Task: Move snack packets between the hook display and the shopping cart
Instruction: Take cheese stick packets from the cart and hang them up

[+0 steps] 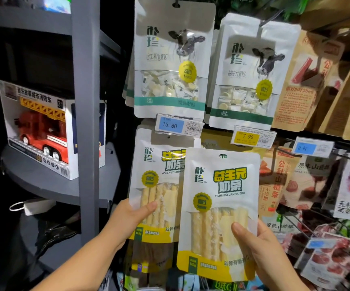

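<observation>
The right hand pinches the lower right edge of a white-and-yellow plastic packet of milk sticks, held before the hook display, while the left hand grips a matching packet (partly hidden behind the first) under the blue price tag.

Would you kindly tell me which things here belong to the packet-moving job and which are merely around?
Job in hand:
- front stick packet, held by the right grip
- rear stick packet, held by the left grip

Just around:
- cow packets
- price tag
- toy truck box
- hawthorn packets
</observation>
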`<act>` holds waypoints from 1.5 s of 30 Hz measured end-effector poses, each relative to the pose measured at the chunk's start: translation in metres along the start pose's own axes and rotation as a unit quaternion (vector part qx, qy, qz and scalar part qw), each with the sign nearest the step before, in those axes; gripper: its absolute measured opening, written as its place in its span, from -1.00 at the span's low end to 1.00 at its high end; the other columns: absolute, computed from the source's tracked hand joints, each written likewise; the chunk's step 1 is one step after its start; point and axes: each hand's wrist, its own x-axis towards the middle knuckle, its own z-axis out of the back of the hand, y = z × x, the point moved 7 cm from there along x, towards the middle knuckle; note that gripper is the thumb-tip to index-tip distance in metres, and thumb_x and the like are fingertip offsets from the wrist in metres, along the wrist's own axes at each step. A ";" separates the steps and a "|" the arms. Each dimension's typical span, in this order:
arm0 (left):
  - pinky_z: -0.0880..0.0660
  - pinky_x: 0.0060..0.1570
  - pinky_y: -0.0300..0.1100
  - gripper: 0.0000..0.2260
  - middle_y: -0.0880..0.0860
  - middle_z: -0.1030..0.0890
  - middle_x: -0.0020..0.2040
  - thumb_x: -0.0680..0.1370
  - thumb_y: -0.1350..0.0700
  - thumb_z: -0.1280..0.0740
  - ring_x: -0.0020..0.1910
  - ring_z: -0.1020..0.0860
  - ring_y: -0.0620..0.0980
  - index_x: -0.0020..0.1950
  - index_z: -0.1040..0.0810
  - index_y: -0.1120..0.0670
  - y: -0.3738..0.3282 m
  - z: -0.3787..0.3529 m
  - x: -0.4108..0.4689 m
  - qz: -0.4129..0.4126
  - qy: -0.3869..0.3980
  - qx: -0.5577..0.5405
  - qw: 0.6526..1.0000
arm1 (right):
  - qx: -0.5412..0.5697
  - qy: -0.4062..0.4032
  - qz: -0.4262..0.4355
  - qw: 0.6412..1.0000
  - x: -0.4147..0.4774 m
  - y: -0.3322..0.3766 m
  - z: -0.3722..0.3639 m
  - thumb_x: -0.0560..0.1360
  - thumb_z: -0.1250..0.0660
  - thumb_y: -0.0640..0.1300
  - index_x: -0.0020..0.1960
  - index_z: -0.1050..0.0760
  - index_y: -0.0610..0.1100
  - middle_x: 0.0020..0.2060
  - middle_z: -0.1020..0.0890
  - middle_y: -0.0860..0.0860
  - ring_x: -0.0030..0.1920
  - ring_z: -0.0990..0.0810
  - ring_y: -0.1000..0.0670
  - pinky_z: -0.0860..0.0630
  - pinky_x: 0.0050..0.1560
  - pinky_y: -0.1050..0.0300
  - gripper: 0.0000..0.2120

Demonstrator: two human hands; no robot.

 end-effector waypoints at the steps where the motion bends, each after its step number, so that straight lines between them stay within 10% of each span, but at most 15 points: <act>1: -0.58 -0.07 -0.16 -0.85 0.01 -0.71 -0.07 0.50 0.15 -0.39 -0.06 -0.68 0.00 0.06 -0.64 0.04 0.000 0.001 0.000 -0.002 0.000 -0.005 1.000 | -0.001 0.002 0.002 1.000 -0.001 0.002 -0.001 -0.12 -0.68 0.25 0.18 -0.57 -0.15 0.02 -0.70 -0.19 0.02 -0.69 -0.19 -0.55 0.01 -0.07 -0.04; 17: -0.54 -0.11 -0.22 -0.80 -0.04 -0.70 -0.07 0.45 0.04 -0.48 -0.06 -0.65 -0.06 0.06 -0.63 -0.03 0.014 0.021 0.033 0.022 -0.074 0.040 0.996 | -0.018 0.011 0.008 1.000 0.014 0.014 -0.024 -0.10 -0.68 0.22 0.11 -0.60 -0.13 -0.04 -0.72 -0.17 -0.06 -0.71 -0.18 -0.63 -0.18 0.01 -0.13; 23: -0.46 -0.16 -0.21 -0.67 -0.04 -0.59 -0.01 0.44 -0.01 -0.47 -0.04 -0.57 -0.07 0.12 -0.46 0.02 0.011 0.038 0.029 -0.025 -0.170 0.139 0.975 | -0.043 0.037 0.006 0.998 0.028 0.011 -0.047 0.29 -0.47 -0.10 0.14 -0.58 -0.16 -0.07 -0.73 -0.11 -0.09 -0.71 -0.08 -0.60 -0.18 0.12 -0.56; 28: -0.35 0.18 -0.17 -0.66 -0.01 -0.43 0.15 0.52 0.12 -0.39 0.15 -0.43 -0.03 0.21 -0.34 -0.02 -0.011 0.041 0.010 -0.129 -0.234 0.124 0.956 | -0.054 0.053 0.006 0.997 0.039 0.008 -0.067 0.29 -0.46 -0.06 0.14 -0.58 -0.16 -0.06 -0.73 -0.12 -0.07 -0.71 -0.10 -0.62 -0.13 0.08 -0.56; 32: -0.39 0.02 -0.35 -0.88 -0.06 -0.51 0.07 0.58 0.05 -0.26 0.03 -0.51 -0.14 0.10 -0.42 -0.11 -0.037 0.025 -0.009 -0.169 -0.181 0.095 0.964 | -0.045 0.068 0.009 0.997 0.047 0.007 -0.080 0.30 -0.44 -0.08 0.11 -0.59 -0.16 -0.09 -0.73 -0.08 -0.11 -0.71 -0.05 -0.59 -0.19 0.15 -0.61; 36: -0.42 -0.11 -0.50 -0.63 -0.14 -0.60 0.08 0.43 -0.15 -0.24 0.00 -0.56 -0.32 0.20 -0.39 -0.08 -0.037 0.006 -0.008 -0.117 -0.066 0.060 0.989 | -0.047 0.075 0.009 0.996 0.053 0.006 -0.092 0.34 -0.51 -0.09 0.10 -0.60 -0.15 -0.10 -0.73 -0.07 -0.11 -0.72 -0.04 -0.60 -0.16 0.13 -0.64; 45: -0.53 0.10 -0.11 -0.42 -0.13 -0.63 0.09 0.24 -0.20 -0.48 0.08 -0.59 -0.18 0.21 -0.43 -0.12 -0.021 0.008 0.000 -0.083 -0.063 0.097 0.990 | -0.025 0.070 -0.004 0.997 0.062 0.001 -0.101 0.50 -0.36 -0.31 0.11 -0.57 -0.23 -0.09 -0.73 -0.15 -0.11 -0.72 -0.10 -0.63 -0.17 0.10 -0.81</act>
